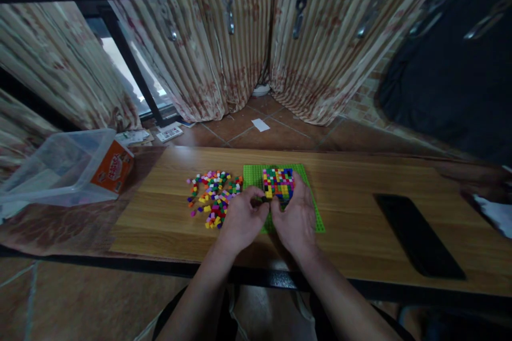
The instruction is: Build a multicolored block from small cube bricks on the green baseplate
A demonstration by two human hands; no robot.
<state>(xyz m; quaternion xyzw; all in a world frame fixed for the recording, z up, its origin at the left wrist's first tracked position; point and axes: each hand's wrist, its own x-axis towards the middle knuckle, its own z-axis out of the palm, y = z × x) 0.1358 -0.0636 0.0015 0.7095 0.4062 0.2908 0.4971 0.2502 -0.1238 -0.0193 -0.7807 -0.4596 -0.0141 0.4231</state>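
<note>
A block of small multicoloured building bricks (pixel 279 178) sits on a green studded baseplate (pixel 252 171). My left hand (pixel 245 219) is closed at the block's front left corner, thumb and forefinger pinching a small black brick (pixel 264 199). Around the block's right and front sides curves my right hand (pixel 296 218), thumb in front and fingers along the right edge, steadying it. The hands partly hide the front of the block and of the plate. Just left of the plate lies a loose pile of coloured bricks (pixel 216 192), close to my left hand.
A black flat slab (pixel 418 234) lies on the wooden board (pixel 352 192) at the right. An open clear plastic box (pixel 64 165) with an orange label stands at the left. Patterned curtains (pixel 240 58) hang behind, and metal clips (pixel 229 10) dangle from the dark bar above.
</note>
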